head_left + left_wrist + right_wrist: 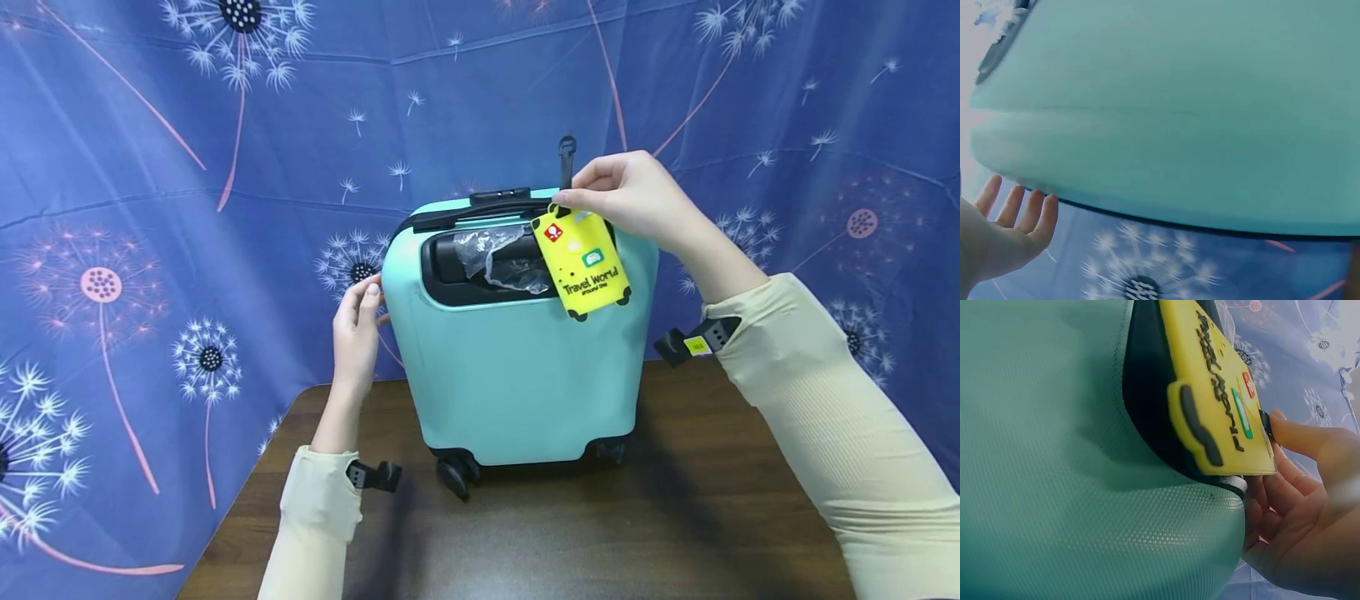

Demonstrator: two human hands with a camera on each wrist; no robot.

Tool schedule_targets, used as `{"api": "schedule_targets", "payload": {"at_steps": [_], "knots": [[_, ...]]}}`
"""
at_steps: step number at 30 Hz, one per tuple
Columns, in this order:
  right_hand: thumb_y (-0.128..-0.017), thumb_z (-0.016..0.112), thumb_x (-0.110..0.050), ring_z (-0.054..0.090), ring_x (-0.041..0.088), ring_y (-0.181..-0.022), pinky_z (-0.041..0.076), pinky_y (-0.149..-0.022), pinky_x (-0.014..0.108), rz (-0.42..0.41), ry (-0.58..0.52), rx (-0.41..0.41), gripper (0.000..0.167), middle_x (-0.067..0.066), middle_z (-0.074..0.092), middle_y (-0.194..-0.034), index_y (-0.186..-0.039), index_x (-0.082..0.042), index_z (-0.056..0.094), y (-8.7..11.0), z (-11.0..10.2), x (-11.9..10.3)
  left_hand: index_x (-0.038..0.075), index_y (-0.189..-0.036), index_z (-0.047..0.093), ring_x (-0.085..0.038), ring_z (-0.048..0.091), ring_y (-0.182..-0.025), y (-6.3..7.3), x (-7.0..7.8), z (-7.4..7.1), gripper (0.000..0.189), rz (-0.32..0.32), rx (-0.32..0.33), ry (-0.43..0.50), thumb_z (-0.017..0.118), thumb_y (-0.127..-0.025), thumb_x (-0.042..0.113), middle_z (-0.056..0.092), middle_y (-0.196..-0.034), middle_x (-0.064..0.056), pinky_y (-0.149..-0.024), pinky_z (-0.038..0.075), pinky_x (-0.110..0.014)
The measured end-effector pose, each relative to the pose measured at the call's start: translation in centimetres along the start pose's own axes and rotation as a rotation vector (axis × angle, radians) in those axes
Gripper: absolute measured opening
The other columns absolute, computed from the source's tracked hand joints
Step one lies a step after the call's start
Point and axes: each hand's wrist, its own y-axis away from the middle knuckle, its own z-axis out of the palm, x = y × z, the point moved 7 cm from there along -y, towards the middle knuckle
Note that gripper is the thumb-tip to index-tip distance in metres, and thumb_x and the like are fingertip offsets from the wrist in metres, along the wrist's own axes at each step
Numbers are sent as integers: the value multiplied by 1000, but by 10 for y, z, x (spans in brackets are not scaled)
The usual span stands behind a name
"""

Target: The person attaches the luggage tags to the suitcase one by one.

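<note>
Suitcase (517,375) stands upright on the bench (600,533). Right-hand grip (630,196) pinches the yellow tag (585,262) at its strap end, in front of the suitcase's recess (457,292). Left-hand grip (356,333) is relaxed at the suitcase's side, holding nothing. Strap (566,167) rises free above the tag; no closed loop shows, so fastening appears incomplete. Tag lettering (591,282) reads "Travel World" over smaller "around the"; its badges (553,232) are illegible.

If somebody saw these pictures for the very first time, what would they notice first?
Probably the bright yellow luggage tag, which the right hand holds near its top, in front of the suitcase's upper right part in the head view. Next, the big turquoise suitcase itself, standing on the brown table. Behind it, the blue dandelion cloth catches the eye too.
</note>
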Motion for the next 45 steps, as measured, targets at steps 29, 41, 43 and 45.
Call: {"api": "schedule_targets", "payload": {"at_steps": [29, 41, 43, 45], "knots": [[-86, 62, -50, 58, 17, -92, 42, -82, 29, 99, 77, -42, 53, 11, 64, -111, -118, -8, 64, -19, 11, -3, 6, -119, 61, -18, 47, -123, -39, 50, 19, 38, 86, -37, -184, 61, -90, 31, 54, -128, -7, -100, 43, -37], [-85, 65, -44, 51, 17, -86, 41, -69, 26, 24, 109, 21, 45, 6, 60, -101, -113, -9, 67, -24, 14, -8, 7, -119, 60, -19, 46, -124, -41, 53, 19, 38, 57, -59, -253, 59, -91, 33, 51, -130, -6, -98, 44, -39], [-86, 65, -44, 51, 17, -86, 41, -70, 26, 19, 112, 22, 45, 7, 61, -102, -114, -8, 67, -26, 15, -9, 8, -118, 60, -20, 46, -123, -42, 54, 19, 37, 49, -55, -269, 58, -91, 34, 51, -130, -7, -98, 43, -40], [-86, 65, -43, 51, 17, -86, 41, -70, 26, 14, 111, 20, 44, 7, 60, -102, -114, -8, 67, -26, 16, -9, 9, -118, 61, -21, 46, -123, -43, 55, 20, 36, 39, -45, -290, 57, -92, 34, 51, -128, -8, -98, 42, -40]]}}
